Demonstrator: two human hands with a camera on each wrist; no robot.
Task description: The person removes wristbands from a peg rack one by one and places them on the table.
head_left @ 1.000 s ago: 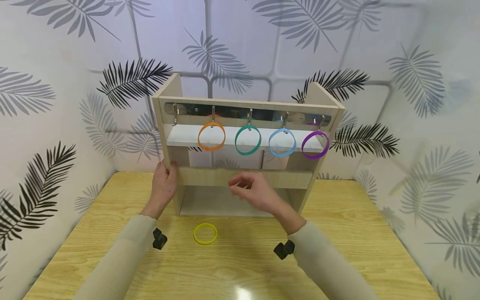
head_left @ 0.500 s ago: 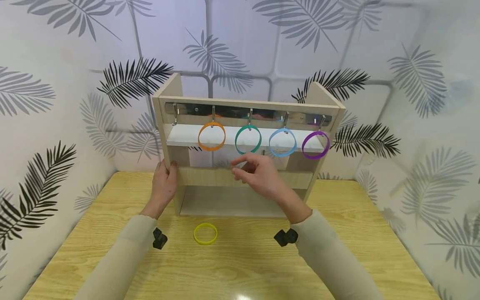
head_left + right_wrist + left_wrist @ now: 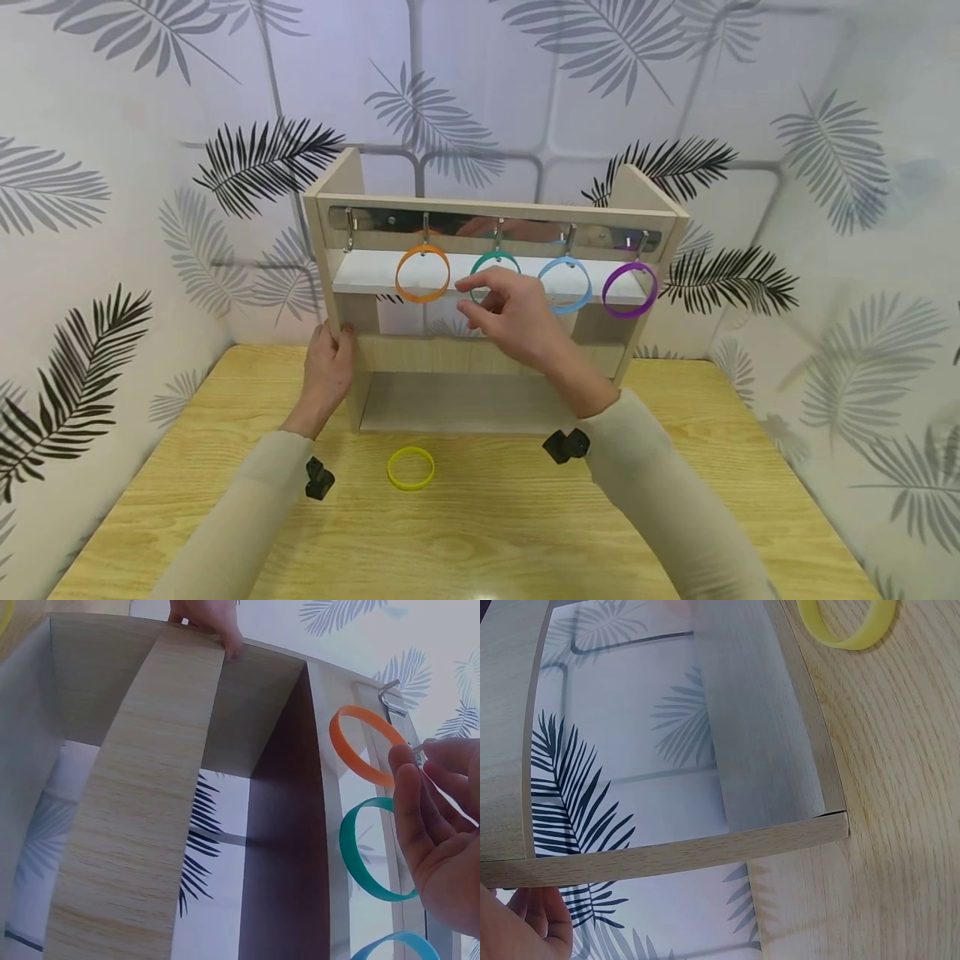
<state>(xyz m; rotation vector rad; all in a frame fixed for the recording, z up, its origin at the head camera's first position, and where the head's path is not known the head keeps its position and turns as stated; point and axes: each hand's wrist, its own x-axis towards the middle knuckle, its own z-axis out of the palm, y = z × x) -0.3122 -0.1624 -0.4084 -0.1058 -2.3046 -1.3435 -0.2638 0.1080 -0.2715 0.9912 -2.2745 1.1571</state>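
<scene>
A pale wooden shelf unit stands on the table. My left hand grips its left side panel, thumb inside and fingers outside. Thin silicone wristbands hang from hooks on the top rail: orange, teal, light blue and purple. In front of the teal band is my right hand, fingers loosely bent, thumb and forefinger apart, holding nothing; it hides much of that band in the head view. Whether it touches a band or hook, I cannot tell. A yellow wristband lies on the table.
The leftmost hook carries no band. A shiny metal strip backs the hooks. Leaf-patterned walls rise behind and beside the wooden table. Both wrists wear small black devices.
My right hand has risen from the lower crossboard to the level of the hanging bands. The left hand keeps its hold on the side panel, and the bands have stayed put.
</scene>
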